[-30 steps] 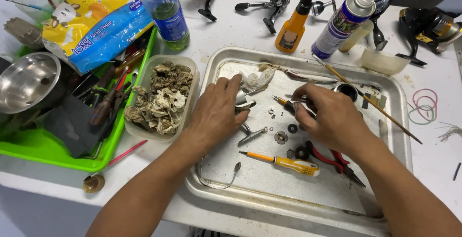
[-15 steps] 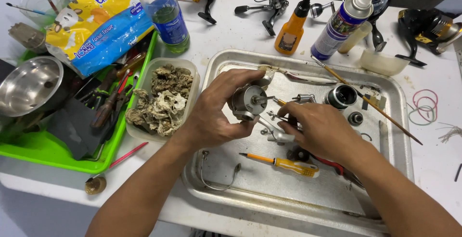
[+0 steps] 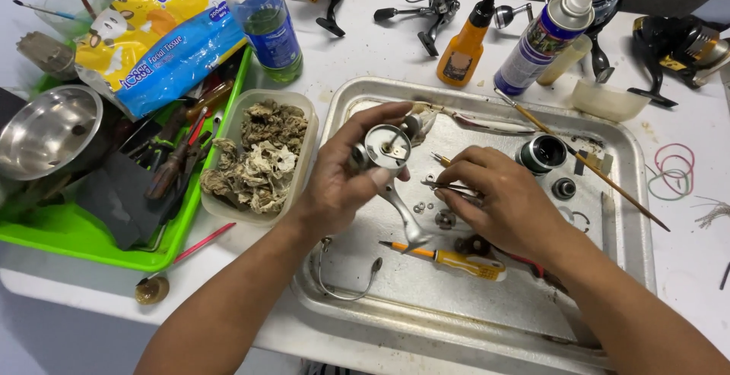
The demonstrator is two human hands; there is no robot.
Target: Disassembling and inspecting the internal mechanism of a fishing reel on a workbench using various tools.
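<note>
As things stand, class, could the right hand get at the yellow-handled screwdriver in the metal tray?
Probably yes: the screwdriver lies uncovered just below the right hand, though that hand already holds tweezers.

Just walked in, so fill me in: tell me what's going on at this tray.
A person sits over a metal tray of small parts. The left hand holds a silver fishing reel body above the tray, while the right hand holds tweezers close to it. A yellow-handled screwdriver lies in the tray below.
</note>
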